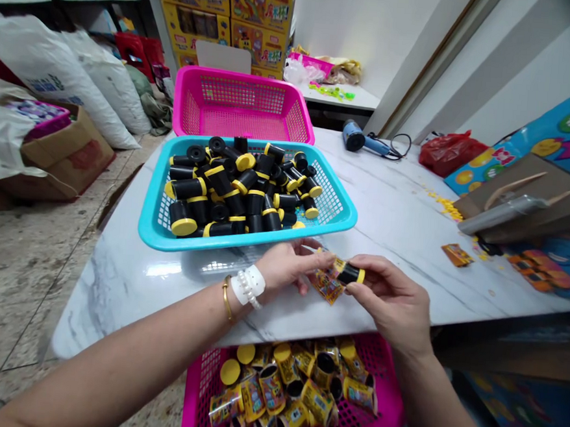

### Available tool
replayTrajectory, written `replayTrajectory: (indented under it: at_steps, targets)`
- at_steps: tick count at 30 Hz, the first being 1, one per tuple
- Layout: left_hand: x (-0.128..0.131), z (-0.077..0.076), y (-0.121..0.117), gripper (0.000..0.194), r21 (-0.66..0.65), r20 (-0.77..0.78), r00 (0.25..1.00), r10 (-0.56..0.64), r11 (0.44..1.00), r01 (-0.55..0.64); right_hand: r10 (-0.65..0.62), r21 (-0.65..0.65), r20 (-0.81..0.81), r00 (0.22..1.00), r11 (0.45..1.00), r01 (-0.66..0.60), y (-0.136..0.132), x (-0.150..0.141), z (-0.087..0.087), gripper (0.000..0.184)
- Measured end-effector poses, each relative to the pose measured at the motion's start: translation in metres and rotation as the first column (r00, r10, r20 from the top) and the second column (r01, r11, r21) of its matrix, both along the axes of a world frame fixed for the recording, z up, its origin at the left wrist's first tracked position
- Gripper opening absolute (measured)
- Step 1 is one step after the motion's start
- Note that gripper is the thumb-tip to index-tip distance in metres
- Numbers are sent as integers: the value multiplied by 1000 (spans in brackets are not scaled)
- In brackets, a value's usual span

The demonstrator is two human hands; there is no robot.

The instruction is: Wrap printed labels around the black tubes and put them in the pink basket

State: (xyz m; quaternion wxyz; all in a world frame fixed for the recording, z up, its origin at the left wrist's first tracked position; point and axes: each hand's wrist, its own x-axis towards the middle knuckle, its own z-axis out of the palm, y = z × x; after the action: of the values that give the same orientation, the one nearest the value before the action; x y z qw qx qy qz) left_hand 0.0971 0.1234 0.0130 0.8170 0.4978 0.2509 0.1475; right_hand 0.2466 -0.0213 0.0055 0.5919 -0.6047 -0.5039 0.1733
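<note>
Between my hands, over the front of the table, is a small black cup with a yellow lid (350, 274). My right hand (399, 299) pinches it by the lid end. The fingers of my left hand (293, 266) close on a printed yellow wrapper sleeve (327, 285) at the cup's other end; how far the cup sits inside it I cannot tell. Just beyond my hands stands a blue basket (152, 220) heaped with black, yellow-lidded cups (232, 200). Below the table edge a pink basket (386, 403) holds several cups in printed yellow sleeves (273, 388).
Behind the blue basket is another pink basket (242, 121). A blue heat gun (363, 139) lies at the back, near a red plastic bag (452, 152). To the right are an open cardboard box (515, 190) and a loose orange wrapper (456, 255). White sacks (55, 74) stand left.
</note>
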Motion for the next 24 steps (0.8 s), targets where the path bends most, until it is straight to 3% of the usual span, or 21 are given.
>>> replayTrajectory:
  at_steps: [3, 6, 10, 15, 19, 24]
  targets:
    - [-1, 2, 3, 45, 3, 17, 992, -125, 992, 125, 15, 3, 141, 990, 1000, -15, 3, -3, -2, 30]
    - [-1, 3, 4, 44, 29, 39, 990, -139, 990, 138, -4, -8, 264, 965, 1000, 6, 5, -9, -8, 38]
    - [-1, 4, 3, 52, 50, 46, 986, -160, 986, 157, -94, 44, 303, 948, 995, 84, 7, -16, -14, 56]
    - [-4, 5, 7, 52, 36, -22, 982, -189, 981, 190, -133, 79, 367, 921, 991, 111, 8, -12, -12, 33]
    - [-3, 5, 9, 43, 60, -50, 984, -174, 983, 176, -127, 62, 402, 907, 992, 112, 2, -6, -10, 41]
    - [-2, 3, 4, 40, 51, 42, 976, -214, 976, 212, -147, 81, 434, 889, 989, 123, -9, -11, -7, 45]
